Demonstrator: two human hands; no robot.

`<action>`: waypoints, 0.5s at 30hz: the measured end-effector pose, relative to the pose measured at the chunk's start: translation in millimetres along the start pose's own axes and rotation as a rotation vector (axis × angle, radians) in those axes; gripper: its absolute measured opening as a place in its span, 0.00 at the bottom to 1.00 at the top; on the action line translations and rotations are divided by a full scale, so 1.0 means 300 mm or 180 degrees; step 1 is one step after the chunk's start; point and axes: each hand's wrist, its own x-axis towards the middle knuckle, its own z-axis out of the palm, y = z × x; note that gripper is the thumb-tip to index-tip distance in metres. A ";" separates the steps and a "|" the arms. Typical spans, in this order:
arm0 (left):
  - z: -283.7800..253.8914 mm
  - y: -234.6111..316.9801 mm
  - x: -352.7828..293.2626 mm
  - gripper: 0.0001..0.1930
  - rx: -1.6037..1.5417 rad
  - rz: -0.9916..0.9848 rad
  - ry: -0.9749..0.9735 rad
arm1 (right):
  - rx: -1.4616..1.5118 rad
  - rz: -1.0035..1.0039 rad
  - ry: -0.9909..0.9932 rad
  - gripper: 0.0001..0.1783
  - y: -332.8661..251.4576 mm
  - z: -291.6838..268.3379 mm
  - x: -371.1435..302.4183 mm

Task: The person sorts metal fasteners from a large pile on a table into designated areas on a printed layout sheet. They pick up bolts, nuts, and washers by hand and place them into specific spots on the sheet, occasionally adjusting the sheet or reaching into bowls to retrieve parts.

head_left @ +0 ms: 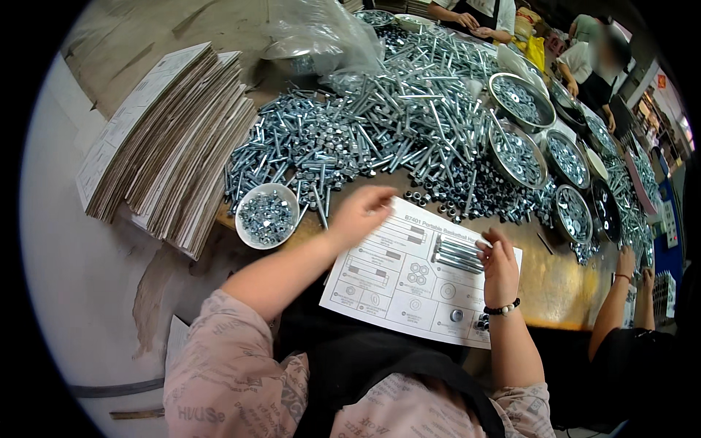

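A printed hardware sheet with line drawings of parts lies in front of me at the table's near edge. Several long silver bolts rest side by side on its upper right. Lower down on the paper are a round silver part and small dark nuts. My left hand is over the sheet's upper left edge, its fingers smeared by motion; whether it holds anything is unclear. Beside the bolts' right ends is my right hand, fingers loosely bent and apart, nothing visible in them.
A white bowl of nuts stands left of the sheet. Behind it spread heaped bolts and dark nuts. Tall cardboard stacks rise at left. Metal bowls of washers line the right, where co-workers' hands work.
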 end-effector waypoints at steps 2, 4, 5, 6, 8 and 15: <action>-0.143 0.022 0.029 0.18 0.0256 -0.0446 0.0411 | -0.0111 0.0150 -0.0165 0.16 -0.018 0.035 -0.017; -0.315 -0.035 0.051 0.23 0.0392 -0.0507 0.0760 | -0.0428 0.0350 -0.0448 0.15 -0.015 0.077 -0.024; -0.401 -0.088 0.063 0.24 0.0729 -0.0441 0.1049 | -0.0615 0.0411 -0.0583 0.14 -0.004 0.101 -0.023; -0.456 -0.108 0.076 0.25 0.0962 -0.0395 0.1223 | -0.0816 0.0524 -0.0590 0.13 -0.015 0.142 -0.025; -0.518 -0.109 0.106 0.26 0.1411 -0.0407 0.1191 | -0.1087 0.0510 -0.0831 0.13 -0.006 0.201 -0.011; -0.504 -0.153 0.262 0.25 0.3346 0.0500 0.0537 | -0.3002 -0.0932 -0.1611 0.11 0.076 0.424 0.131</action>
